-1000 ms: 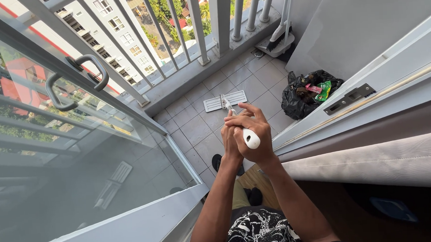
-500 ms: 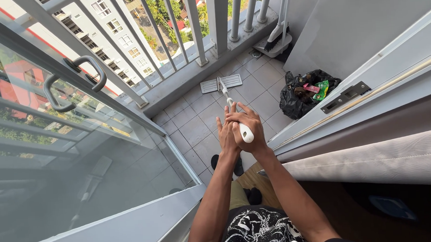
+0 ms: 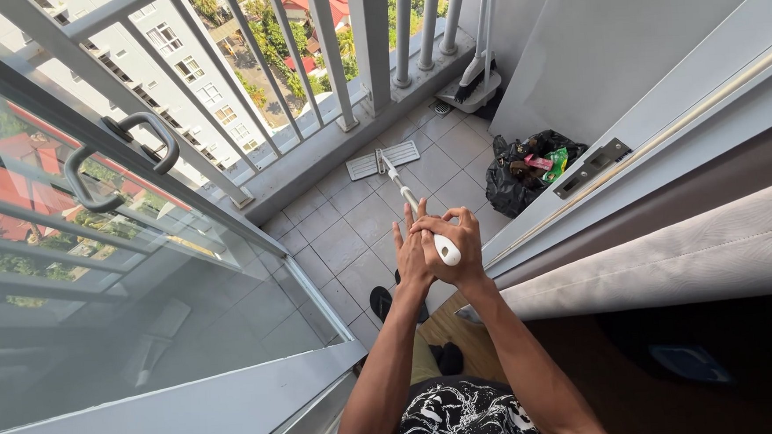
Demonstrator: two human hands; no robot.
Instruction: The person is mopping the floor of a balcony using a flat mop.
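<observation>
I see the glass sliding door (image 3: 99, 285) filling my left side, its looped handle (image 3: 119, 160) up high, and the balcony railing (image 3: 307, 63) running across the top. Below lies the grey tiled balcony floor (image 3: 343, 237). A black rubbish bag (image 3: 516, 179) sits against the right wall, a broom and dustpan (image 3: 476, 80) in the far corner. The flat mop (image 3: 381, 162) rests its white head on the tiles near the railing, its pole slanting back to me. My right hand (image 3: 455, 249) is wrapped tight round the pole's white end; my left hand (image 3: 410, 255) presses alongside, fingers straight and slightly apart.
</observation>
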